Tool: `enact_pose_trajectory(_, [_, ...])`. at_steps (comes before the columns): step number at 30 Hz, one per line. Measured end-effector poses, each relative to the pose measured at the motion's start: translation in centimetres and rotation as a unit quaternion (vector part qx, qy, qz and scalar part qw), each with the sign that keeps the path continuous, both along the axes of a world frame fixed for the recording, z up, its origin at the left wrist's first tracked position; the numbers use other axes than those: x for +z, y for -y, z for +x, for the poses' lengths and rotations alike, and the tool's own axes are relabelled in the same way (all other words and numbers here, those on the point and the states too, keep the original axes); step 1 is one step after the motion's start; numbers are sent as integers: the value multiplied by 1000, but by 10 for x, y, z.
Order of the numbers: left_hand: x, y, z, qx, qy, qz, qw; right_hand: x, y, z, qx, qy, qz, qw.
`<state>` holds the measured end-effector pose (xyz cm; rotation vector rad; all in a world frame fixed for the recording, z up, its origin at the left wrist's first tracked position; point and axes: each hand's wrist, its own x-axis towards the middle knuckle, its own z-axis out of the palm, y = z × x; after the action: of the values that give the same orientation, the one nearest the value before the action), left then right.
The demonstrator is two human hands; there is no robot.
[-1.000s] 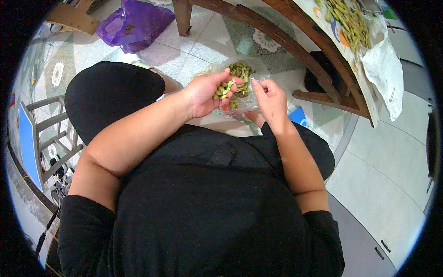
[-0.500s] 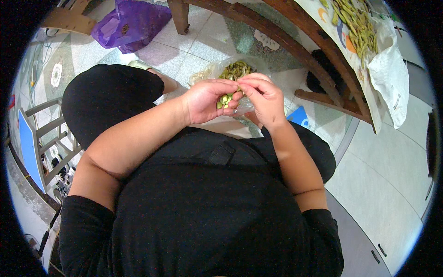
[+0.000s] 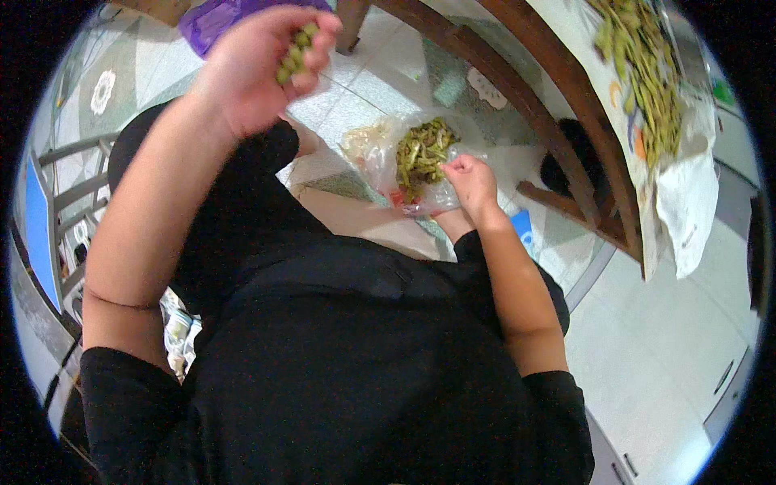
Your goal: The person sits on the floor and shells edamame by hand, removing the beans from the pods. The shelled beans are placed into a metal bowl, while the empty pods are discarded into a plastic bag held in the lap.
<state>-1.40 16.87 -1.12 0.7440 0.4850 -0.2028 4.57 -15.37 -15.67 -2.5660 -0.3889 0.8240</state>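
Observation:
My left hand (image 3: 250, 77) is raised at the upper left, its fingers curled around several shelled green beans (image 3: 296, 53) that lie against the palm. Lower down, my right hand (image 3: 471, 184) hovers at the right side of a clear plastic bag (image 3: 380, 174). Its thumb and fingertips are pressed together, and whatever is between them is too small to make out. Inside the open bag is a heap of green and brownish bean pods (image 3: 423, 149). The bag stands on the floor between my legs.
More long bean pods (image 3: 647, 81) are piled on the table at the right, beside a white bag (image 3: 687, 202) hanging over its edge. Curved wooden table supports (image 3: 517, 97) cross the upper right. A purple plastic bag (image 3: 212, 24) lies behind my left hand. A blue-topped stool (image 3: 42, 230) stands left.
My hands, together over the plastic bag before, are now apart. The left has swung up and left with the beans. The right has moved slightly down and right, uncovering the pods.

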Motion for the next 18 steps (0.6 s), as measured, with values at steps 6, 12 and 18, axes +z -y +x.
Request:
enact_pose_trajectory(6, [10,-54,16,272,-63,-28,960,-91,-20,34,76,78,18,994])
enact_pose_trajectory(12, [-2,-11,9,151,-140,50,977,-135,-72,95,25,64,-30,997])
enact_pose_trajectory(18, [-13,18,-3,-84,-132,-49,987,-209,-117,145,51,9,-47,998])
